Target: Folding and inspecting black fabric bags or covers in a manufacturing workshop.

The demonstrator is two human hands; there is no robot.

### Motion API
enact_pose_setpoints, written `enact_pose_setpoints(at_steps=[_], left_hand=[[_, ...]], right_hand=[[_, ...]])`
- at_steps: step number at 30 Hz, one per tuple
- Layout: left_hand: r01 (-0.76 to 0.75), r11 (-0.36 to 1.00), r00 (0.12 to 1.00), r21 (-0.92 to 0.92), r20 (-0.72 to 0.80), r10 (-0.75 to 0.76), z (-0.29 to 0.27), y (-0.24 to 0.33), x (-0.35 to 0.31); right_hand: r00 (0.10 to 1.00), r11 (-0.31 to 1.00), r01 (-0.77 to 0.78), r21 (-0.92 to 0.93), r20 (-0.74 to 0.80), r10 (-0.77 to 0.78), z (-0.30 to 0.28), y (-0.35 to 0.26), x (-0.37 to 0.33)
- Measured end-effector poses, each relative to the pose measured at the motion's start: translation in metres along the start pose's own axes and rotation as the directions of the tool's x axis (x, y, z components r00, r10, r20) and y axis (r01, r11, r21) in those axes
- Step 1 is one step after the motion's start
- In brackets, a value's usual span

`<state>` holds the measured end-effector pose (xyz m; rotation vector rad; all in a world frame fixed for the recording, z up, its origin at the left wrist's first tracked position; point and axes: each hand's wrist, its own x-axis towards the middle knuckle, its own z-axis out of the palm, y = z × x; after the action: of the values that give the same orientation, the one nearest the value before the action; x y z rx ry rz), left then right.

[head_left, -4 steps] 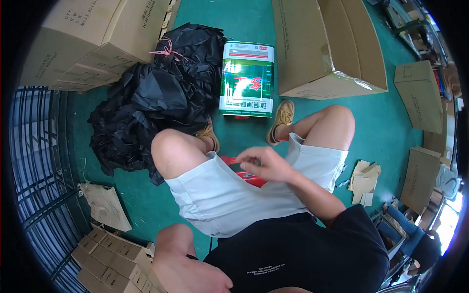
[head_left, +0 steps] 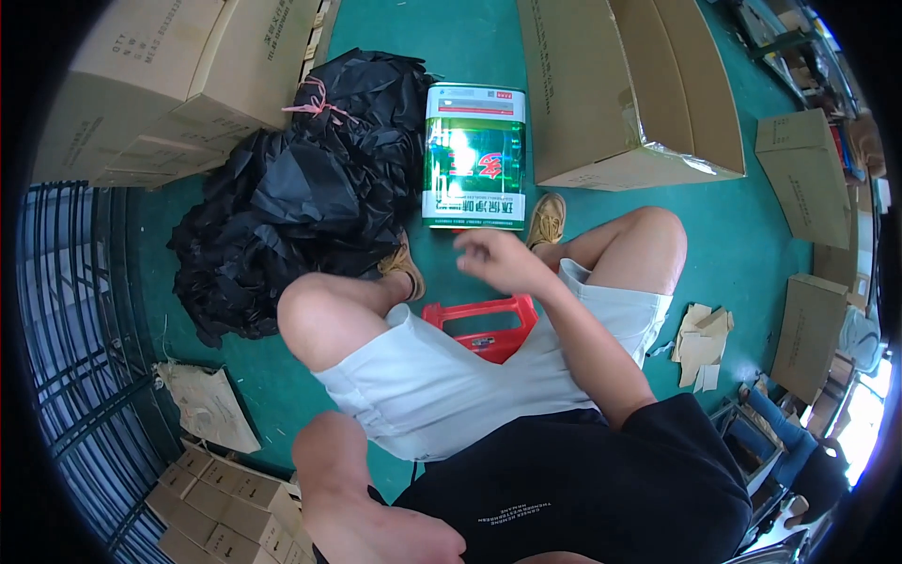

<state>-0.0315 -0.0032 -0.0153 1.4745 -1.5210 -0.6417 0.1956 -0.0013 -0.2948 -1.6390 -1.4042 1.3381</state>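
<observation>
My right hand [head_left: 503, 261] hangs in the air between my knees, its fingers apart and slightly bent, with nothing in them. Just beyond its fingertips stands a green and white metal tin can [head_left: 474, 197], shiny and rectangular; a gap shows between them. Below the hand, between my thighs, is a red plastic piece [head_left: 484, 308] with a handle-like opening; its lower part is hidden by my shorts. My left hand [head_left: 418, 538] is bent in against my black shirt at the lower edge, and its fingers are hidden.
A heap of black plastic bags [head_left: 301, 179] tied with pink string lies left of the tin. An open cardboard box [head_left: 587, 103] stands to its right. Stacked cartons [head_left: 150, 94] fill the far left, smaller ones [head_left: 225, 498] the near left. Torn cardboard [head_left: 703, 343] lies at right.
My right hand has moved forward, away from the red plastic piece and toward the tin, uncovering more of the red piece. My left knee has shifted slightly outward.
</observation>
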Motion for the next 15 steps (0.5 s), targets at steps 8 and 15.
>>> enact_pose_setpoints(at_steps=[8, 15], left_hand=[[-0.002, 0.992, 0.891, -0.129, -0.451, -0.057, -0.018, -0.052, -0.122], [0.414, -0.690, -0.899, -0.594, -0.147, -0.413, 0.050, -0.145, -0.269]], right_hand=[[0.519, 0.835, -0.550, -0.012, -0.788, 0.331, -0.046, 0.168, 0.150], [0.693, 0.888, -0.362, 0.285, -0.555, 0.461, -0.057, 0.203, 0.169]])
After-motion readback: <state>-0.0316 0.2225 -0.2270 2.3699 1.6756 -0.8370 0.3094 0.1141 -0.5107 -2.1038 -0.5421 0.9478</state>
